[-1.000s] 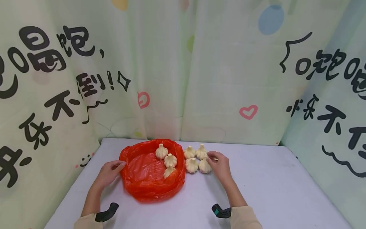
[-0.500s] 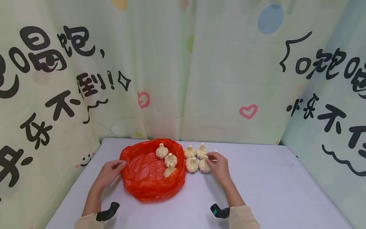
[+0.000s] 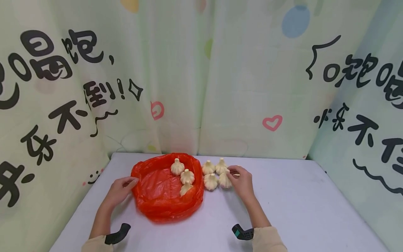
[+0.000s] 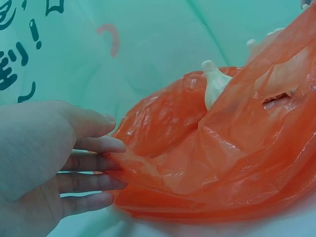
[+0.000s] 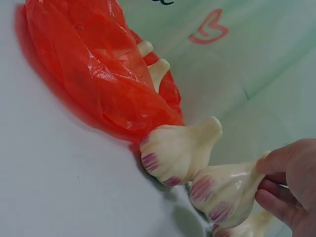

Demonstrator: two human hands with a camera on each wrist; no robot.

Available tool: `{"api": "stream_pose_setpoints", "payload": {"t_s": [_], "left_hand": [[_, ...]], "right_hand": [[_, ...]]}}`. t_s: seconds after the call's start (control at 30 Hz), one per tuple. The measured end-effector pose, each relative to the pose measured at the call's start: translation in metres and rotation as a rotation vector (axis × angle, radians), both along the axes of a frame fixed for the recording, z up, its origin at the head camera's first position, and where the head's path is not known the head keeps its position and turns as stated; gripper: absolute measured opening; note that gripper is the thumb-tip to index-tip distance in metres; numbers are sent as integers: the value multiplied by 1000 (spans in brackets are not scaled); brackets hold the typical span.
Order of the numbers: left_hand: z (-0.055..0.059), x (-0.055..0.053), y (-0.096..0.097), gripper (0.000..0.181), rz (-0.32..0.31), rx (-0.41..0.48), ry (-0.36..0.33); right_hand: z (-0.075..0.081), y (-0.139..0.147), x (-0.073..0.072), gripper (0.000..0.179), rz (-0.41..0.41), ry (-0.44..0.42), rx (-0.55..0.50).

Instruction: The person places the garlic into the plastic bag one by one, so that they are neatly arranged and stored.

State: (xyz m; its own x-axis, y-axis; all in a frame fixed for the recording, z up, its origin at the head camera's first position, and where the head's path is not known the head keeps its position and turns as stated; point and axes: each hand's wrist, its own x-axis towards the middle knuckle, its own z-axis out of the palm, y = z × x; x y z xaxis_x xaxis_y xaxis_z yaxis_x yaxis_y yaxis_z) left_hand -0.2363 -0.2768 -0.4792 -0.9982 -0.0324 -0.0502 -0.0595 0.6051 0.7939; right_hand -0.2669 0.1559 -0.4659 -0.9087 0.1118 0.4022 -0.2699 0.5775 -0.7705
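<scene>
An open red plastic bag [image 3: 158,183] stands on the table with several garlic bulbs [image 3: 177,167] inside, toward its right side. My left hand [image 3: 118,190] touches the bag's left rim. In the left wrist view its fingers [image 4: 91,182] lie nearly straight against the red plastic. To the right of the bag, several more garlic bulbs [image 3: 210,182] stand close together. My right hand [image 3: 242,182] pinches the stem of the front right garlic bulb [image 5: 224,193] between thumb and fingers. Another garlic bulb [image 5: 242,229] sits partly hidden below that hand.
A white-covered table [image 3: 299,203] carries everything. Behind it hangs a pale green curtain [image 3: 239,87] with black writing, and curtain also flanks both sides. Each wrist wears a black device [image 3: 118,233] near the beige sleeve.
</scene>
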Motion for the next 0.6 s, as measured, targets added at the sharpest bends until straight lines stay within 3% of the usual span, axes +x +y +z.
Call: {"api": "stream_pose_setpoints", "payload": {"t_s": [0.17, 0.6], "left_hand": [[-1, 0, 0, 48, -2, -7, 0], [-3, -2, 0, 48, 3, -6, -8]], "right_hand": [[5, -2, 1, 19, -8, -3, -11], [19, -4, 4, 18, 28, 84, -62]]}}
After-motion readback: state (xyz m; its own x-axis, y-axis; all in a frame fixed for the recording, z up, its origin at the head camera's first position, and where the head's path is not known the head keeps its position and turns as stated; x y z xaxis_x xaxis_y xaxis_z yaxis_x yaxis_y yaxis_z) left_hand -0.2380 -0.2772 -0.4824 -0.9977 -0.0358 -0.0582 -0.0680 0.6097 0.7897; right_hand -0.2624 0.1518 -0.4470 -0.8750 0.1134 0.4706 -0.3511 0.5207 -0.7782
